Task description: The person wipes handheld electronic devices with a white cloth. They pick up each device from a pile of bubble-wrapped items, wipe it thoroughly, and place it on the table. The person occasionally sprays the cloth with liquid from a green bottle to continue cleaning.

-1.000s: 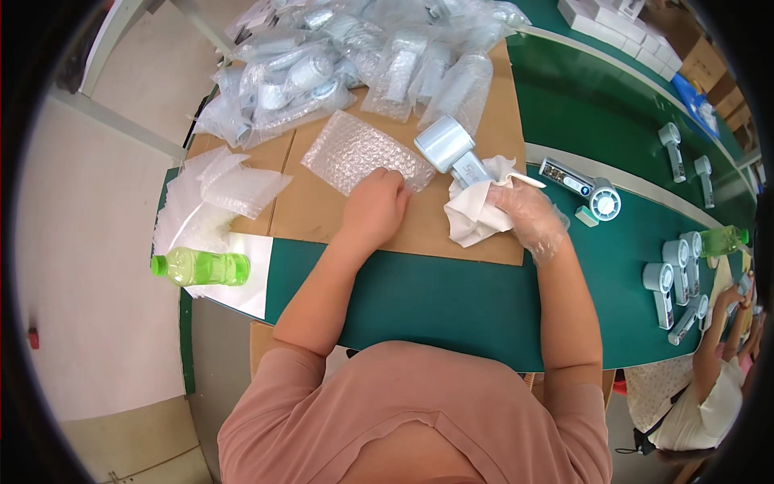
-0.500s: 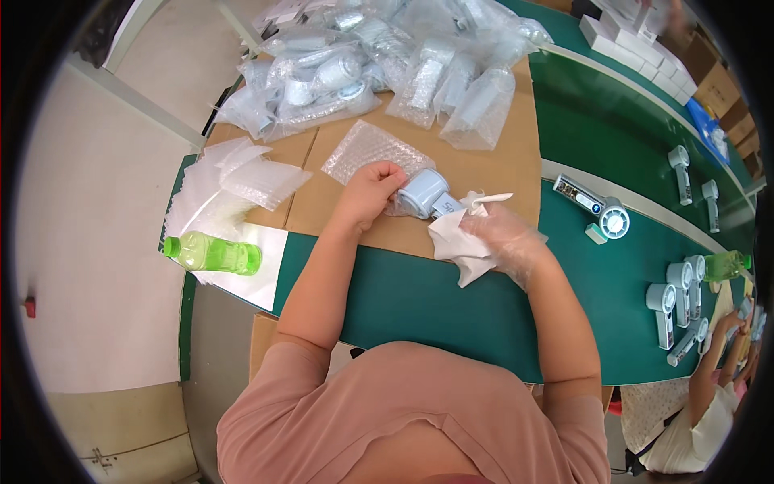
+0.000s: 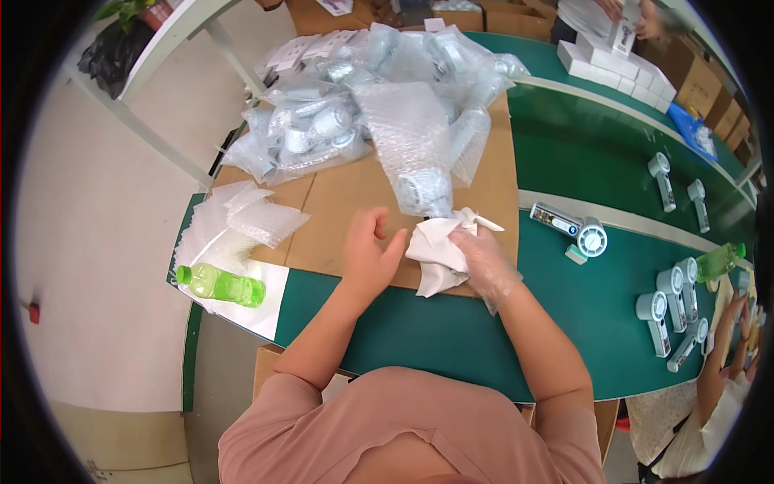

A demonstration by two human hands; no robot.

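A light blue handheld fan sits head first in the mouth of a clear bubble-wrap bag, which stretches away from me over the cardboard. My right hand, in a thin clear glove, grips a white cloth bunched around the fan's handle end. The cloth hides most of the handle. Bare and empty, my left hand is just left of the cloth with its thumb and fingers apart. Beyond lies a heap of bagged fans.
Flat bubble bags are fanned out at left beside a green bottle. To the right, a fan lies on the green table, with several more fans farther right. Other people's hands work by white boxes.
The bubble bag, flat under the fan before, now covers the fan's head and extends away from me. My left hand has let go and drawn back. The right still grips the cloth.
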